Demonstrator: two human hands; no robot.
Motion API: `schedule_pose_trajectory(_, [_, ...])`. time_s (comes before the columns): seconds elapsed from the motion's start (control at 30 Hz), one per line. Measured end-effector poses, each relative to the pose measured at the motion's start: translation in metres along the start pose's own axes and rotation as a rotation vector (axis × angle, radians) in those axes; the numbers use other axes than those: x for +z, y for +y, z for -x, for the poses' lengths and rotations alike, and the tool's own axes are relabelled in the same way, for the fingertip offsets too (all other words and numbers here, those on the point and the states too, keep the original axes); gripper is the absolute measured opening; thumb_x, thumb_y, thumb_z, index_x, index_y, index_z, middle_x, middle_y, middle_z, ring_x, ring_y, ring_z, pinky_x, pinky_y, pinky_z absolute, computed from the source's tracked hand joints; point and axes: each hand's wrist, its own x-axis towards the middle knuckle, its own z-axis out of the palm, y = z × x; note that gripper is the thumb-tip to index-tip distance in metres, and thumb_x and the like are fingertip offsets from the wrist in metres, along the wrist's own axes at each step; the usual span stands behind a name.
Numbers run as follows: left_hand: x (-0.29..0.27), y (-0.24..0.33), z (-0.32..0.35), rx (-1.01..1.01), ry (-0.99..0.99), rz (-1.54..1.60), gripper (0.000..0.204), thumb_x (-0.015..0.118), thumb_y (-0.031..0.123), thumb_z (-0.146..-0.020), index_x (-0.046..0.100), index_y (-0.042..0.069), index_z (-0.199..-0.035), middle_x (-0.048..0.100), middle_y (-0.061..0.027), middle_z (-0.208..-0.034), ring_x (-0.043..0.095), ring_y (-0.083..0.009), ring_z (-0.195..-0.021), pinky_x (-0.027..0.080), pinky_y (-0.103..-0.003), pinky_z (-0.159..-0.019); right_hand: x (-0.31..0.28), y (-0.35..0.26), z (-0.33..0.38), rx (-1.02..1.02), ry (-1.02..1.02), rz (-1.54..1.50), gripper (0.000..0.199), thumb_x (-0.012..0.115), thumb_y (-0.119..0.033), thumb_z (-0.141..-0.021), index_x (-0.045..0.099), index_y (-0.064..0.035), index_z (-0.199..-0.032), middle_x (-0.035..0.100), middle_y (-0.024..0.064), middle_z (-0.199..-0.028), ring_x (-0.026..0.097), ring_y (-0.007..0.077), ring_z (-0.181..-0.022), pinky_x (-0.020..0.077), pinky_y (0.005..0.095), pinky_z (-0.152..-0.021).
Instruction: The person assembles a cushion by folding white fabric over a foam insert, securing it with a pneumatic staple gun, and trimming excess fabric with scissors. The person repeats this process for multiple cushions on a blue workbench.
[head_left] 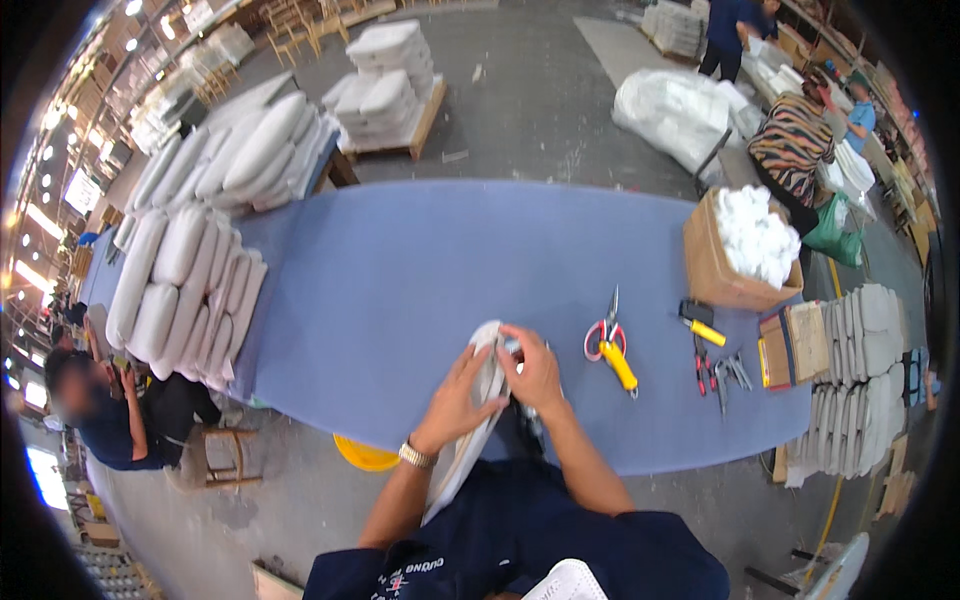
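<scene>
A light grey padded cushion (487, 338) stands on its narrow edge at the near side of the blue-covered table (400, 260), one end leaning back toward my body. My left hand (460, 398) grips it from the left, fingers along its side and thumb reaching across. On the other side, my right hand (533, 372) is closed with its fingertips pinching the cushion's edge near the far end. Whatever small detail lies under those fingertips is hidden. To the right lie scissors (600, 342) with red and white handles, beside a yellow-handled cutter (620, 372).
Stacked grey cushions (180, 290) fill the table's left end. Rightward are a carton (715, 265) of white stuffing, a yellow-black tool (703, 325), red-handled pliers (703, 372) and grey pliers (737, 370). A yellow basin (365, 455) sits below the near edge. A person (120, 410) sits left.
</scene>
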Motion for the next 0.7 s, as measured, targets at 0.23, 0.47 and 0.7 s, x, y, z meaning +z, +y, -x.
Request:
schedule_pose_trajectory(0.23, [0.021,-0.011,-0.008,-0.046,0.212,0.034,0.045,0.072,0.020,-0.096,0.064,0.008,-0.139,0.062,-0.0202,-0.143,0.061,-0.0377,-0.131,0.050,-0.044,-0.107,-0.006,0.008,0.007,0.102,0.012,-0.163,0.032,0.067,-0.013,-0.097,0.064,-0.0045,-0.127,0.073,0.0138,-0.108,0.072,0.0259,-0.078,0.0570,0.0367,-0.074])
schedule_pose_trajectory(0.47, [0.023,-0.018,-0.006,-0.080,0.297,0.145,0.030,0.067,0.012,-0.100,0.072,0.008,-0.130,0.068,-0.0188,-0.136,0.066,-0.0341,-0.125,0.053,-0.040,-0.102,-0.007,-0.006,0.007,0.076,0.000,-0.124,0.029,0.069,-0.009,-0.093,0.065,-0.0034,-0.121,0.070,0.0130,-0.109,0.072,0.0247,-0.082,0.0572,0.0354,-0.075])
schedule_pose_trajectory(0.7, [0.025,-0.009,-0.010,0.116,0.281,-0.145,0.037,0.067,0.003,-0.093,0.073,0.011,-0.128,0.064,-0.0168,-0.140,0.066,-0.0342,-0.119,0.056,-0.042,-0.097,-0.011,-0.002,0.011,0.101,-0.040,-0.093,0.028,0.072,-0.010,-0.088,0.064,-0.0027,-0.113,0.069,0.0137,-0.102,0.071,0.0282,-0.089,0.0564,0.0386,-0.079])
